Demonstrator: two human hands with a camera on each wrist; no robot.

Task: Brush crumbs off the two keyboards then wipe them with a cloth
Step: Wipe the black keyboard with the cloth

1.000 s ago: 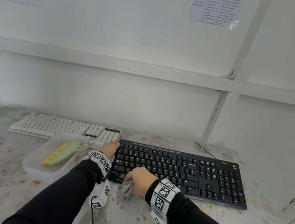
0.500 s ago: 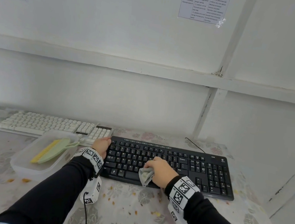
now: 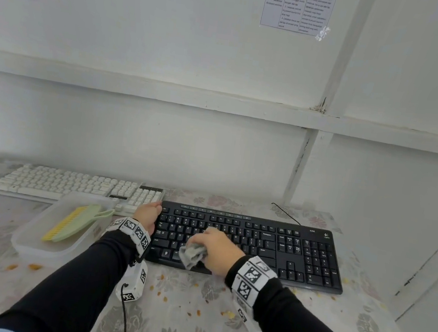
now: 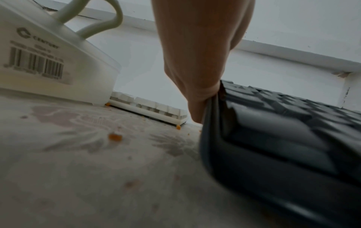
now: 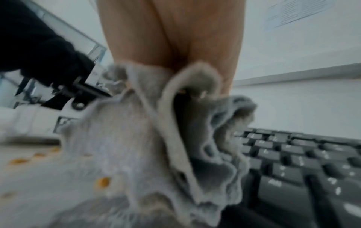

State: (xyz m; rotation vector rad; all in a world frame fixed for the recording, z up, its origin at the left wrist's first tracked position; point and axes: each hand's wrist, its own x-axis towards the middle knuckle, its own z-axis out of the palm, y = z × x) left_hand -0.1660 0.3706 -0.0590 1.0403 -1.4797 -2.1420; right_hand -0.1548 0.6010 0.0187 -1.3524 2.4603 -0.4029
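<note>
A black keyboard (image 3: 285, 248) lies on the flowered table, with a white keyboard (image 3: 69, 184) behind it to the left. My right hand (image 3: 215, 247) grips a crumpled grey cloth (image 3: 193, 255) and presses it on the black keyboard's lower left keys; the cloth (image 5: 156, 146) hangs bunched from the fingers in the right wrist view. My left hand (image 3: 147, 216) holds the black keyboard's left edge (image 4: 210, 117), thumb side against it. A green brush with yellow bristles (image 3: 74, 223) lies in a plastic tub.
The clear plastic tub (image 3: 32, 241) stands left of the black keyboard, in front of the white one. Orange crumbs (image 3: 34, 267) are scattered over the tablecloth near the front. A white wall and ledge close the back; a cable (image 3: 285, 213) runs behind the black keyboard.
My right hand with the cloth swept right along the black keyboard's front rows, then back left and slightly up onto the letter keys. The left hand stayed on the keyboard's left edge.
</note>
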